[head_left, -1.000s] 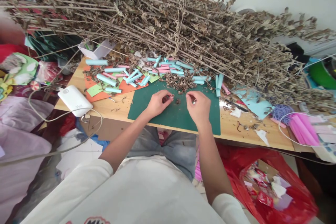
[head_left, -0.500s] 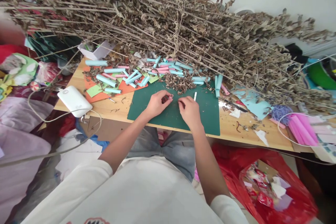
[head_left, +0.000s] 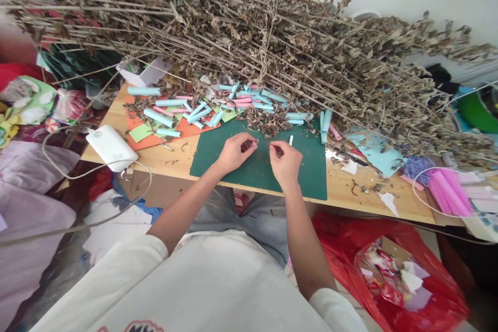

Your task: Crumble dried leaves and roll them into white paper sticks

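Observation:
My left hand (head_left: 236, 152) is closed around a small pink paper tube (head_left: 256, 142); its open end shows at the fingertips, with something dark inside. My right hand (head_left: 286, 162) is just to the right, thumb and fingertips pinched together. Whatever the pinch holds is too small to make out. Both hands are over a dark green cutting mat (head_left: 212, 150). Beyond the right fingers a slim white stick (head_left: 291, 140) lies on the mat, partly hidden by that hand. Crumbled dry leaves (head_left: 268, 120) are heaped at the mat's far edge.
Dried leafy stalks (head_left: 233, 36) spread across the back of the table. Rolled blue paper tubes (head_left: 199, 114) and pink ones lie on orange sheets (head_left: 151, 141). A white power bank (head_left: 111, 148) with a cable is at left. A red rubbish bag (head_left: 334, 241) stands below right.
My right hand has shifted slightly to the right and turned, its pinched fingertips now farther from the tube. My left hand keeps the pink tube in nearly the same place.

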